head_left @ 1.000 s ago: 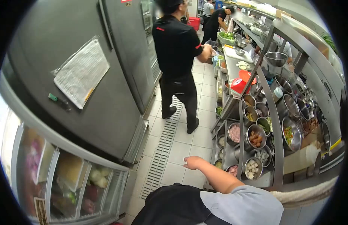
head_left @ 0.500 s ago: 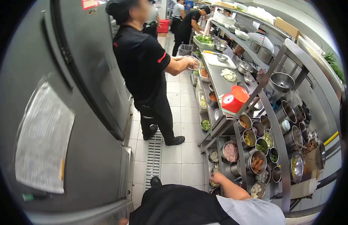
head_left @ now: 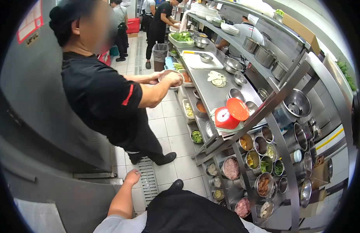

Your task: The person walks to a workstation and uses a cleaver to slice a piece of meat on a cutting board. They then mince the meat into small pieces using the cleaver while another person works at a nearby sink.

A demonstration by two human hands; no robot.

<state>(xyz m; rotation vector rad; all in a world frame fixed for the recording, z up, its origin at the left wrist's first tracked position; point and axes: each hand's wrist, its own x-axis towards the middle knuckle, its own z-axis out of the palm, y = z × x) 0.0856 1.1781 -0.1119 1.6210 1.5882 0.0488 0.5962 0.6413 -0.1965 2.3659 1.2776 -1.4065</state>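
My left hand (head_left: 132, 176) hangs out to the side above the floor drain grate (head_left: 146, 176), its fingers loosely curled with no object visible in them. It touches nothing I can see. The lower legs of a co-worker in black are just beyond it. My right hand is out of the picture; only a bit of grey sleeve (head_left: 252, 228) shows on that side. To my right, the shelf holds metal containers, among them minced meat (head_left: 231, 168), orange-brown pieces (head_left: 263, 187) and pink meat (head_left: 243, 206).
The co-worker (head_left: 98, 93) stands ahead on the left, holding a bowl (head_left: 171, 79). A red scale (head_left: 226, 117) sits on the steel counter (head_left: 203, 91), with a white cutting board (head_left: 202, 60) farther back. Refrigerator doors (head_left: 36, 116) line the left side. More people work at the back.
My right hand has left the shelf containers and gone out of view. My left hand has come forward into sight. My view has moved forward, and the co-worker appears closer.
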